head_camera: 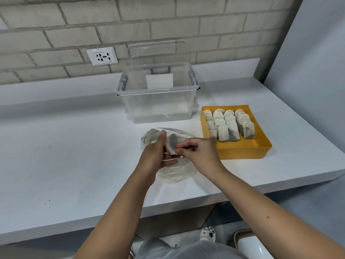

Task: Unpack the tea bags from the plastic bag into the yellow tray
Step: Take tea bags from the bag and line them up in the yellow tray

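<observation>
Two hands: both on tea bag (172, 143)
left hand (156, 154): fingers curled round it, over plastic bag (175, 173)
right hand (200, 153): pinches its edge

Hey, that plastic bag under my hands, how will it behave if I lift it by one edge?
Probably floppy: the plastic bag lies crumpled on the counter. Likely light, since it looks thin and see-through. Pushed, it would probably bunch up or slide on the smooth counter.
</observation>
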The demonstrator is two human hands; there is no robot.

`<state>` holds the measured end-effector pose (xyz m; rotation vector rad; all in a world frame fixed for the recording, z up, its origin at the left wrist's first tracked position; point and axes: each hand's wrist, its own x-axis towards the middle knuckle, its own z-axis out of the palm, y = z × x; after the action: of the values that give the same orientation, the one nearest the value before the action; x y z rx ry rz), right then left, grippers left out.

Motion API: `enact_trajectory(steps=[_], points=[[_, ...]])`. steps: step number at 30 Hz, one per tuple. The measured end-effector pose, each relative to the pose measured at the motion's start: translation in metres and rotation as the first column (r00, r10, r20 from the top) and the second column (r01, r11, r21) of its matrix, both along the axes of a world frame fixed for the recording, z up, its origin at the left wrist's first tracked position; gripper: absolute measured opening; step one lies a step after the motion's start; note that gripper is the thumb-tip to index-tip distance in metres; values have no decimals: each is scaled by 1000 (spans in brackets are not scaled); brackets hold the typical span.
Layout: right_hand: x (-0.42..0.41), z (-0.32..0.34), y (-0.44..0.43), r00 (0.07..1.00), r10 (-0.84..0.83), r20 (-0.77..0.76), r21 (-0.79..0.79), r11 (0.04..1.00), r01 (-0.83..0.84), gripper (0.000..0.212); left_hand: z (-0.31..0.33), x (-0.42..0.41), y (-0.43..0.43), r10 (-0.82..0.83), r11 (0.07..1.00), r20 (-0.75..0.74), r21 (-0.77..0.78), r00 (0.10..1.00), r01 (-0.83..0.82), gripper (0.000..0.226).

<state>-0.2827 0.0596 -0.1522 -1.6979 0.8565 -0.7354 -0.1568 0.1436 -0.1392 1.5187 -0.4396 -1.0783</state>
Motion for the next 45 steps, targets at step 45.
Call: enact_trajectory(steps=[45], points=[[31, 9, -23, 901, 201, -383, -140, 952, -272, 3, -15, 18, 27, -91, 994, 110, 69, 990, 84, 21]])
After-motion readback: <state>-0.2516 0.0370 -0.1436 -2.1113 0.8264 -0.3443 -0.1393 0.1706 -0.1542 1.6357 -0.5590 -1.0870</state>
